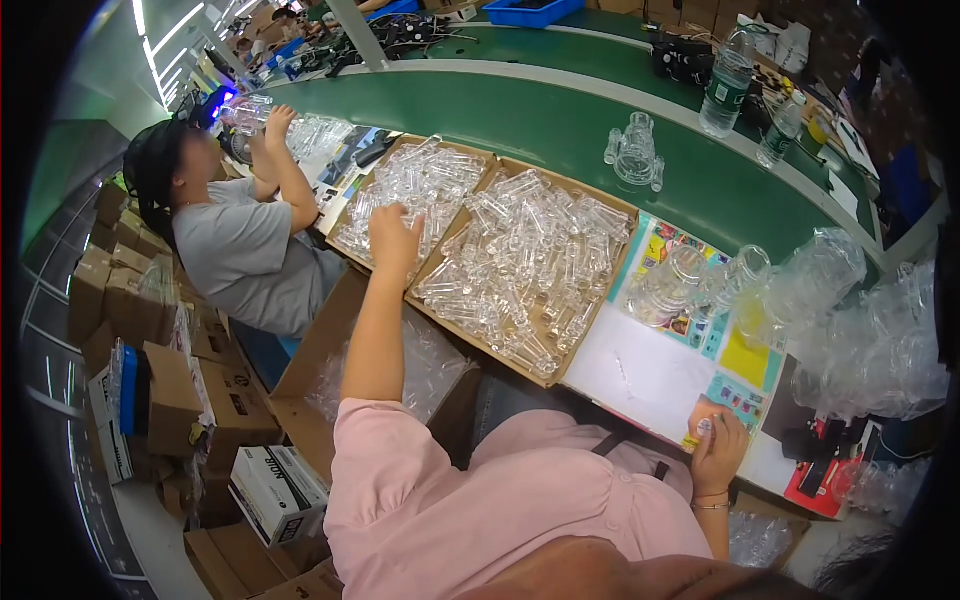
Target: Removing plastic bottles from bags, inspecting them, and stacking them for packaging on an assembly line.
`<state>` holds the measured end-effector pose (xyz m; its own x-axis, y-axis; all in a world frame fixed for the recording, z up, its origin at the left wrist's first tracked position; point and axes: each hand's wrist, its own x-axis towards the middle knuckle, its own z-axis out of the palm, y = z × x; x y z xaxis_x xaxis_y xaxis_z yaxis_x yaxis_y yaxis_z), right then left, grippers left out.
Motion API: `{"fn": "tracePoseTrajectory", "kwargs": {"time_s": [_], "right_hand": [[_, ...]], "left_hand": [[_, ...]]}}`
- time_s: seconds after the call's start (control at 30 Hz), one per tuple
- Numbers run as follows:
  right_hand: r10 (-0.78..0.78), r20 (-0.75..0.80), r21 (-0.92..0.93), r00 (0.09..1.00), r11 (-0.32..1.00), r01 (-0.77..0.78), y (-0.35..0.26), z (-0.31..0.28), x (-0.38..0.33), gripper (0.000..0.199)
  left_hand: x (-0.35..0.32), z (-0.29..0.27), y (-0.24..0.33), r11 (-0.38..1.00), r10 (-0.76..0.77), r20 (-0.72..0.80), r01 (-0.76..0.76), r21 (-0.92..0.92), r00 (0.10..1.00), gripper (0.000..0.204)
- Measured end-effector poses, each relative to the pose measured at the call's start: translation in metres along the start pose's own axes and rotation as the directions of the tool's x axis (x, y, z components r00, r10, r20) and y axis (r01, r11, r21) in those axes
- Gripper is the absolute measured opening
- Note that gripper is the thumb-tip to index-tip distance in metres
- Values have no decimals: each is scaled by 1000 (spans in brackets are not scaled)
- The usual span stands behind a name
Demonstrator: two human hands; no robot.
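Left hand: the left hand point(393, 238) is reaching up at centre frame with fingers loosely spread, hovering over the near edge of the shallow brown cardboard tray point(352, 193); it is gripping nothing I can make out.
Right hand: the right hand point(718, 447) is resting at lower right on the desk's edge, fingers curled around a small clear plastic tube point(705, 426).
Tubes: heaps of clear plastic tubes point(525, 262) are filling the second brown cardboard tray point(588, 333), just right of the first.
Sheets: a white paper sheet point(640, 370) and a bright multicoloured printed card point(745, 360) are lying right of the trays.
Bags: crumpled clear plastic bags point(860, 335) are piling at the right edge.
Belt: a green conveyor belt point(540, 120) is curving across the top, carrying a clear water bottle point(725, 85).
Boxes: brown cardboard cartons point(130, 300) are stacking at lower left.
Co-worker: a person in a grey shirt point(240, 250) is sitting at upper left.
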<state>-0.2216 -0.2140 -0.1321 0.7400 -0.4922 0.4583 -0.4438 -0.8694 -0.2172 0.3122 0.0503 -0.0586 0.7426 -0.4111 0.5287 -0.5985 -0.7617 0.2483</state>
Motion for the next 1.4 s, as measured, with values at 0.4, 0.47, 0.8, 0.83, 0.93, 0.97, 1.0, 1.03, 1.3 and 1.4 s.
{"fn": "tracePoseTrajectory", "kwargs": {"time_s": [0.4,0.47,0.8,0.83,0.93,0.97,1.0,1.03,1.3,1.4], "right_hand": [[27,-69,117,997,993,-19,-9,-8,5,26],[18,-116,156,993,988,0,-5,-9,0,27],[321,-678,84,661,927,-365,49,-60,-35,54],[478,-678,241,559,863,-444,58,-58,-33,55],[666,-532,353,523,736,-578,96,-52,-40,58],[701,-397,290,593,708,-644,104,-51,-41,61],[759,-297,389,580,650,-652,99,-58,-33,56],[759,-295,393,580,650,-651,98,-60,-33,56],[671,-105,788,734,506,-350,42,-51,-52,45],[537,4,890,844,382,-247,9,-62,-39,44]], "left_hand": [[-16,6,17,938,195,-189,-240,-250,962,26],[-33,-23,63,721,-167,113,200,-664,979,29],[-138,-63,225,511,421,536,297,-807,732,42],[-144,-52,239,650,490,489,71,-757,722,36],[-167,-14,282,593,675,359,-186,-783,644,40],[-174,8,289,592,677,354,-192,-783,645,40],[-181,29,295,531,752,280,-298,-793,596,41],[-185,37,297,458,821,207,-396,-796,532,41],[-201,28,250,675,604,213,-351,-648,768,37],[-208,10,247,620,477,357,-19,-785,803,31]]}}
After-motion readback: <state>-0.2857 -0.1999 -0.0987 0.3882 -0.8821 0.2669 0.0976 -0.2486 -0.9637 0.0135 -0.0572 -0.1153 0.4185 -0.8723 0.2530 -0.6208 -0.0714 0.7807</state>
